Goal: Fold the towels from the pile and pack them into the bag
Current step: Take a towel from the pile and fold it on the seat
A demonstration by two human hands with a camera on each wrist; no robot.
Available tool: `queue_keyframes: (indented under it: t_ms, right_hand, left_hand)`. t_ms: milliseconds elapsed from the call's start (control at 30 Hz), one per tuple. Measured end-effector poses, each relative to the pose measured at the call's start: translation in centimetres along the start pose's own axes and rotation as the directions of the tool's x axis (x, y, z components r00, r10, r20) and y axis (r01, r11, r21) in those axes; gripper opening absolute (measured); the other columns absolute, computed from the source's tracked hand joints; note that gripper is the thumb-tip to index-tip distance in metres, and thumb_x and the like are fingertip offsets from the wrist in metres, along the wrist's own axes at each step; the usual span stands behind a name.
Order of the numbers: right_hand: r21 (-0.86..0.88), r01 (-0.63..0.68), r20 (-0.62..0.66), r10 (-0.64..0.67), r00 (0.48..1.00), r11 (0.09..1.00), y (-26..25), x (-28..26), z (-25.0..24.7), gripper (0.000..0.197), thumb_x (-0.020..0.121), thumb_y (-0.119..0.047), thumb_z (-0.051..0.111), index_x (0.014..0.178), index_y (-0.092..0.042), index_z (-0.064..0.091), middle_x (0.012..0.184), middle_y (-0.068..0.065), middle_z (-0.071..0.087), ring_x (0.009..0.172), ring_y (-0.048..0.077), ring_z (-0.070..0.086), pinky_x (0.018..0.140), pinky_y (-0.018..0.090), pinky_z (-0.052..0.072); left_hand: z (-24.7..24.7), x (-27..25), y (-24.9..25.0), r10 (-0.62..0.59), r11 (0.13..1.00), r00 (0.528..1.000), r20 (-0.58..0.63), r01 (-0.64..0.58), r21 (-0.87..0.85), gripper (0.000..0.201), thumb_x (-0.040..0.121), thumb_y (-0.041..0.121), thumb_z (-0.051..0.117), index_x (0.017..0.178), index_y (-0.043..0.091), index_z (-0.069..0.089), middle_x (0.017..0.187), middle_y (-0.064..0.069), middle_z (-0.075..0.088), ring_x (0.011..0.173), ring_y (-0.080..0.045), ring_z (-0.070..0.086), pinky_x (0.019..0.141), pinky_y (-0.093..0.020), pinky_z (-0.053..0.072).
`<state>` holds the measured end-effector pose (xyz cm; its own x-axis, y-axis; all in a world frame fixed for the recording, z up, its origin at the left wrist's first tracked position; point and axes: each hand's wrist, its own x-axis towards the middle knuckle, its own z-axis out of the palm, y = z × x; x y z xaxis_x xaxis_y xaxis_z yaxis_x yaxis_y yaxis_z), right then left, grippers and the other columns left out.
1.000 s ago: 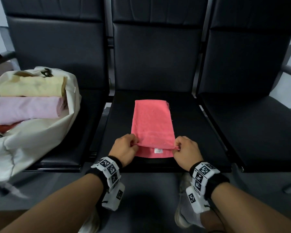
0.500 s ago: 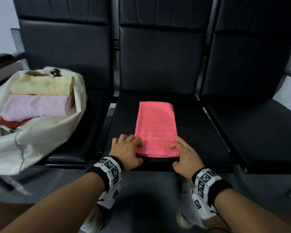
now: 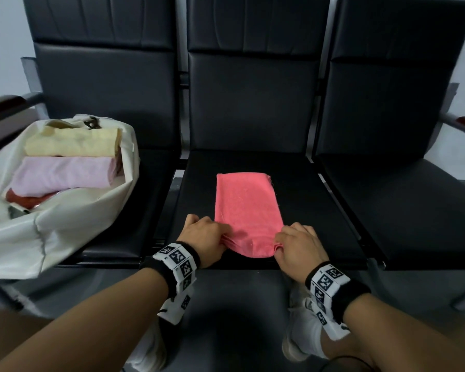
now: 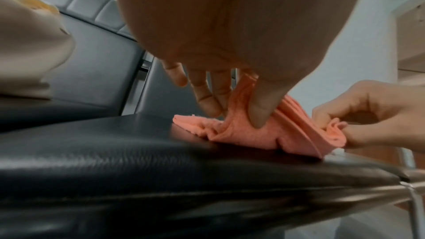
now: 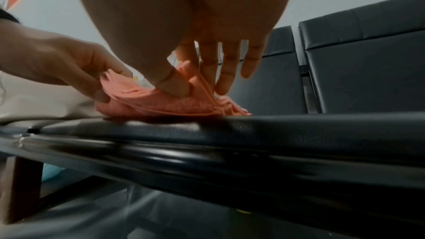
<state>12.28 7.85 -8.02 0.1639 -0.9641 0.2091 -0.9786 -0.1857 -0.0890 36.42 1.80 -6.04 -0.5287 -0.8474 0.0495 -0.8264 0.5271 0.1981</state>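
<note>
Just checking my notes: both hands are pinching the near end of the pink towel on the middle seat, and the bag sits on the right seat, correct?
Not quite. The bag sits on the left seat, as the head view shows. The rest holds: the left hand and right hand pinch the near end of the pink towel on the middle seat.

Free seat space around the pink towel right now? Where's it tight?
Right seat is bare. On the middle seat, dark strips run either side of the pink towel and behind it up to the backrest. Crowded: its front edge, where the left hand and right hand pinch the towel's near corners, and the left seat, mostly under the bag.
</note>
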Motion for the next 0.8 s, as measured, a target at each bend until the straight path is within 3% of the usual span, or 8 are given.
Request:
queue_keyframes:
  t_ms: [133,233,333,433,500,600,667,800]
  right_hand:
    - [0.087,-0.065,-0.045,0.069,0.997,0.994,0.2,0.6,-1.5,0.033,0.081,-0.032,0.041,0.082,-0.014,0.069,0.087,-0.003,0.062,0.086,0.018,0.05,0.081,0.034,0.04]
    - [0.194,-0.102,-0.037,0.111,0.993,0.976,0.6,1.7,-2.7,0.027,0.082,-0.028,0.043,0.079,-0.01,0.063,0.085,0.001,0.061,0.083,0.019,0.047,0.077,0.036,0.044]
    - [0.312,-0.12,-0.013,0.13,0.991,0.943,1.0,3.2,-3.9,0.019,0.089,-0.021,0.049,0.085,-0.008,0.062,0.084,0.005,0.064,0.082,0.025,0.057,0.075,0.04,0.047]
    - [0.419,-0.154,-0.005,0.172,0.985,0.895,1.8,5.4,-4.7,0.011,0.091,-0.012,0.054,0.092,-0.012,0.065,0.08,0.003,0.068,0.074,0.022,0.063,0.071,0.041,0.052]
    - [0.458,-0.163,-0.002,0.185,0.983,0.874,2.6,7.2,-5.0,0.013,0.091,-0.01,0.057,0.096,-0.015,0.068,0.079,0.0,0.07,0.073,0.017,0.065,0.071,0.037,0.053]
    - [0.49,-0.165,0.034,0.171,0.985,0.856,3.4,9.7,-5.4,0.014,0.09,-0.01,0.063,0.094,-0.02,0.071,0.076,-0.003,0.07,0.071,0.015,0.067,0.069,0.033,0.053]
    - [0.497,-0.153,0.04,0.153,0.987,0.854,3.8,11.2,-5.2,0.013,0.087,-0.01,0.066,0.088,-0.023,0.07,0.072,-0.005,0.069,0.066,0.011,0.065,0.065,0.03,0.051]
    - [0.473,-0.166,0.051,0.161,0.986,0.865,4.6,13.9,-3.6,0.011,0.086,-0.011,0.068,0.084,-0.022,0.07,0.066,-0.009,0.064,0.055,0.0,0.055,0.055,0.013,0.039]
  left_hand:
    - [-1.6,0.2,-0.4,-0.056,0.995,0.995,-0.082,0.049,-0.086,0.018,0.095,0.034,0.056,0.111,0.031,0.066,0.1,0.007,0.072,0.106,-0.02,0.061,0.099,-0.039,0.031]
    - [-2.9,0.5,-0.9,-0.09,0.976,0.988,-0.128,0.061,-0.208,0.009,0.094,0.03,0.061,0.1,0.027,0.068,0.094,0.004,0.073,0.098,-0.026,0.066,0.093,-0.04,0.044]
    - [-4.2,1.2,-1.2,-0.092,0.957,0.985,-0.147,0.046,-0.287,0.005,0.094,0.025,0.064,0.097,0.025,0.069,0.09,0.003,0.073,0.093,-0.027,0.067,0.085,-0.038,0.047]
    - [-5.2,2.6,-1.9,-0.11,0.935,0.982,-0.157,0.048,-0.353,0.008,0.093,0.021,0.064,0.098,0.024,0.07,0.095,0.0,0.074,0.095,-0.027,0.067,0.083,-0.039,0.051]
    - [-5.8,3.7,-2.5,-0.121,0.924,0.981,-0.153,0.055,-0.378,0.008,0.095,0.023,0.064,0.1,0.025,0.069,0.097,0.0,0.073,0.097,-0.027,0.067,0.083,-0.04,0.052]
    - [-6.3,5.7,-3.4,-0.106,0.913,0.982,-0.159,0.033,-0.406,0.01,0.096,0.025,0.063,0.09,0.033,0.063,0.085,0.009,0.067,0.092,-0.023,0.065,0.081,-0.038,0.051]
    - [-6.5,7.4,-4.0,-0.094,0.906,0.983,-0.159,0.018,-0.423,0.01,0.097,0.026,0.063,0.088,0.028,0.062,0.079,0.012,0.064,0.087,-0.02,0.065,0.078,-0.035,0.05]
    - [-5.5,10.6,-5.5,-0.105,0.888,0.983,-0.152,0.024,-0.459,0.015,0.097,0.033,0.062,0.082,0.037,0.059,0.079,0.011,0.066,0.085,-0.02,0.065,0.08,-0.039,0.052]
